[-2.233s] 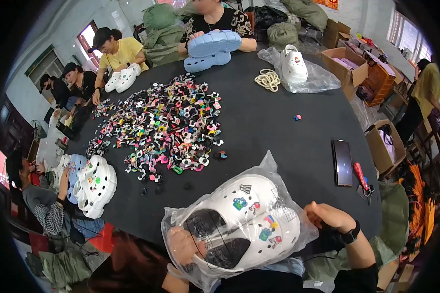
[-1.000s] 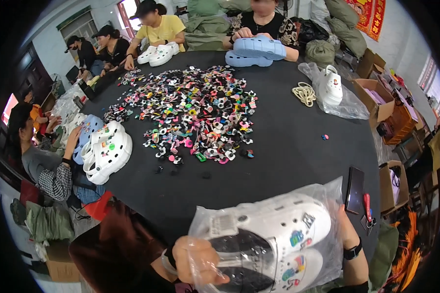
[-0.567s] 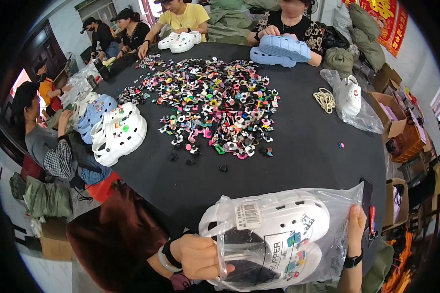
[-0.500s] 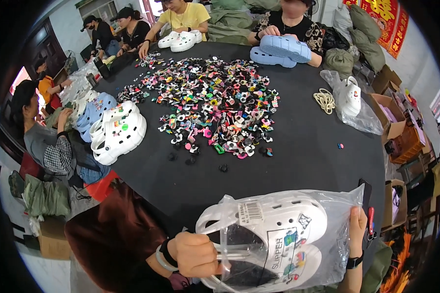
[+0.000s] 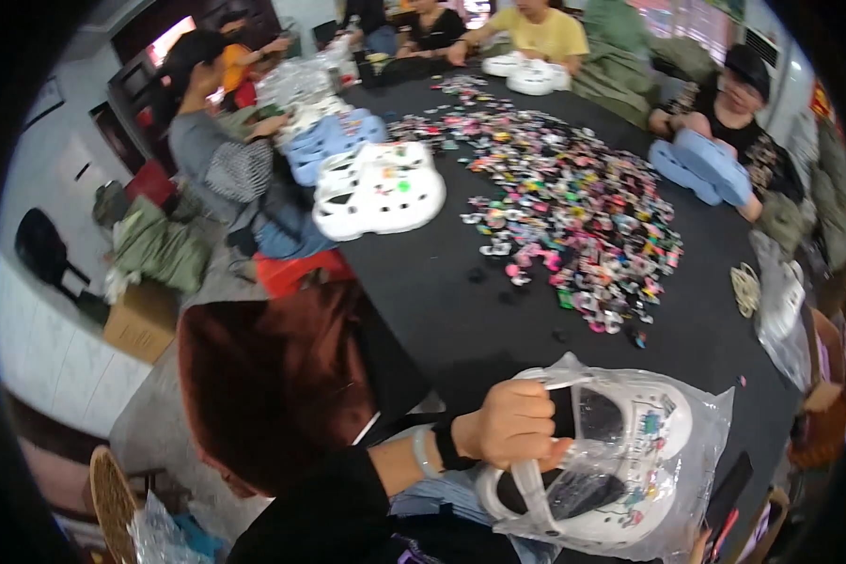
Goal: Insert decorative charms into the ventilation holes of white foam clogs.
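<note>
A pair of white clogs [image 5: 663, 512] with small colourful charms lies inside a clear plastic bag [image 5: 714, 423], above the near edge of the table. My left hand [image 5: 517, 425], with a pale bangle and a black band at its wrist, is closed around the clogs' heel straps at the bag's left side. Of my right hand [image 5: 700, 545] only a sliver of skin shows beside the bag's lower right corner; its fingers are hidden. Beyond the bag spreads a large heap of colourful shoe charms [image 5: 573, 188] on the black table [image 5: 423, 310].
White clogs [image 5: 381, 202] and blue clogs [image 5: 324, 141] stand at the table's left edge. A seated person [image 5: 221, 160] is beside them; others sit at the far side, one holding blue clogs [image 5: 700, 164]. Cord [image 5: 745, 289] and a bagged white clog [image 5: 782, 305] lie right. Brown cloth [image 5: 273, 376] is near left.
The view has swung left, so the table appears shifted right. My left hand still grips the bagged clogs. My right hand, earlier holding the bag's right edge, is now mostly out of sight.
</note>
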Demonstrator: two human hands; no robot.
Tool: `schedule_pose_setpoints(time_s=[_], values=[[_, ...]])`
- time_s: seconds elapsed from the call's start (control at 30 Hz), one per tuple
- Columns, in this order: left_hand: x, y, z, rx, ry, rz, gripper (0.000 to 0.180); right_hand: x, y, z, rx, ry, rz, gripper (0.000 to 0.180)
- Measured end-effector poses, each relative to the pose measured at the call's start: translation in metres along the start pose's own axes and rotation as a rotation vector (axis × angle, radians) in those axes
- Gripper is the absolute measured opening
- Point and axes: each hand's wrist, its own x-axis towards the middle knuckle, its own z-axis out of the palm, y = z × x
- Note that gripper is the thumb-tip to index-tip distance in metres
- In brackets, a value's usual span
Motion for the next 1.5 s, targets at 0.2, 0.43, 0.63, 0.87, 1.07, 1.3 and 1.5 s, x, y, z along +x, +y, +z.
schedule_pose_setpoints(time_s=[0.2, 0.43, 0.63, 0.87, 1.07, 1.3, 1.5], values=[[-0.004, -0.002, -0.005, -0.005, -0.01, 0.031, 0.04, -0.008, 0.001, -0.001, 0.076, -0.034, 0.173, 0.048], [0.007, 0.01, -0.023, 0.027, -0.055, 0.091, 0.039, 0.016, -0.112, 0.041, 0.526, 0.538, 0.237, 0.048], [0.012, 0.014, -0.029, 0.019, -0.084, 0.11, 0.035, 0.023, -0.11, 0.024, 0.209, 0.404, 0.137, 0.031], [0.021, 0.028, -0.027, 0.063, -0.111, 0.159, 0.033, 0.067, -0.089, -0.006, 0.127, 0.66, -0.145, 0.04], [0.021, 0.018, -0.035, 0.073, -0.131, 0.126, 0.036, 0.071, -0.116, 0.013, 0.465, 0.112, 0.188, 0.041], [0.025, 0.035, -0.037, -0.077, -0.183, 0.212, 0.029, 0.085, -0.125, 0.061, 0.146, -0.051, 0.047, 0.027], [0.035, 0.039, -0.04, -0.12, -0.128, 0.244, 0.037, 0.085, -0.146, 0.09, -0.146, 0.034, -0.252, 0.015]])
